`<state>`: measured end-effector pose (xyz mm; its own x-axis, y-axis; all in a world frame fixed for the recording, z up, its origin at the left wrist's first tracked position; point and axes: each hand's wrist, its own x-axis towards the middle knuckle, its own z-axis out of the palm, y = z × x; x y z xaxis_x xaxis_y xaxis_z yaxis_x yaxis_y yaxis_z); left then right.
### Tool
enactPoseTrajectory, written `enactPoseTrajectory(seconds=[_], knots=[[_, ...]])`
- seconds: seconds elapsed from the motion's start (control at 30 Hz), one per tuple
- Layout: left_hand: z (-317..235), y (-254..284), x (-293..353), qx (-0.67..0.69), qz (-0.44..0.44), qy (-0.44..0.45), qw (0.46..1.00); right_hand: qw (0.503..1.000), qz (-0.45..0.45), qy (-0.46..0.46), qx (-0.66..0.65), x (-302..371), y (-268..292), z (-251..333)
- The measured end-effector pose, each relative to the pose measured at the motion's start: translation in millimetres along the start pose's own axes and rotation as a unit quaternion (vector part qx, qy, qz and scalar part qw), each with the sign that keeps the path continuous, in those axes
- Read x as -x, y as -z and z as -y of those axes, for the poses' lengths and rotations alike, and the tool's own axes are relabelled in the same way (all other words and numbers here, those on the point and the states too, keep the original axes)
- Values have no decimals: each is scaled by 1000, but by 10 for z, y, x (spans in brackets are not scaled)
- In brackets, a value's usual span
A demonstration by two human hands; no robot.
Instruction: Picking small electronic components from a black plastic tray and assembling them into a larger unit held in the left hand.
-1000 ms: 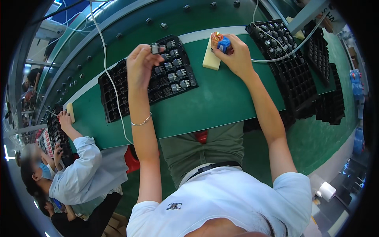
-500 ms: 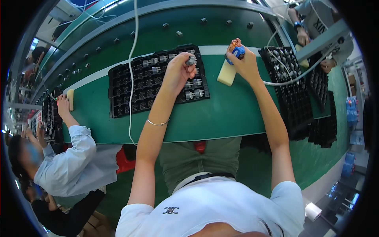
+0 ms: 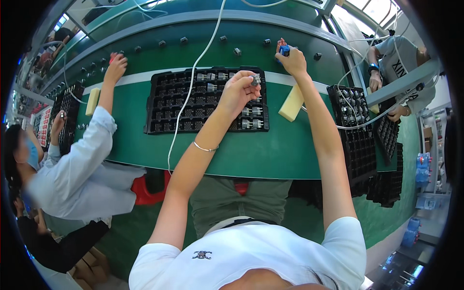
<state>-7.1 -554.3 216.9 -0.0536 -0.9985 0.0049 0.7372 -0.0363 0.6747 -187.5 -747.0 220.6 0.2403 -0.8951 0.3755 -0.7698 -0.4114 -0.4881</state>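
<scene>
My left hand [image 3: 238, 94] is closed, pinching a small grey metal part [image 3: 255, 79] above the right side of a black compartment tray [image 3: 166, 128]. Several similar grey parts with prongs sit in the tray's right and upper pockets; many of its other pockets hold none. Further right and farther away, my right hand [image 3: 295, 62] is wrapped round a blue tool [image 3: 284, 50] with an orange, copper-coloured end. The fingers partly cover this tool, so its exact kind is unclear. It is held over the green strip beyond the table's pale edge. A pale yellow block [image 3: 291, 103] lies beside my right forearm.
Loose grey parts [image 3: 237, 51] are spaced along the far green strip. A white cable [image 3: 194, 72] hangs across the tray. More black trays [image 3: 355, 145] stand at right, crossed by a white hose [image 3: 352, 127]. Co-workers sit at left and stand at far right.
My view has shifted. My right hand has reached farther away with the blue tool, out past the yellow block. My left hand still holds the grey part. The left co-worker's arm has stretched forward.
</scene>
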Motion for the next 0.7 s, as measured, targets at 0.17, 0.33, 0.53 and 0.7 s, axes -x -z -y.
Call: enactPoseTrajectory(seconds=[0.17,0.33,0.53,0.7], knots=[[-46,41,78,-107,-9,-18,994,986,69,15,-150,421,278,493],[42,-176,132,-324,-18,-87,942,837,155,-111,-512,1249,583,641],[104,-201,153,-344,26,-66,936,810,138,-143,-551,1521,559,569],[66,-251,150,-392,42,-73,916,774,158,-161,-592,1559,590,531]])
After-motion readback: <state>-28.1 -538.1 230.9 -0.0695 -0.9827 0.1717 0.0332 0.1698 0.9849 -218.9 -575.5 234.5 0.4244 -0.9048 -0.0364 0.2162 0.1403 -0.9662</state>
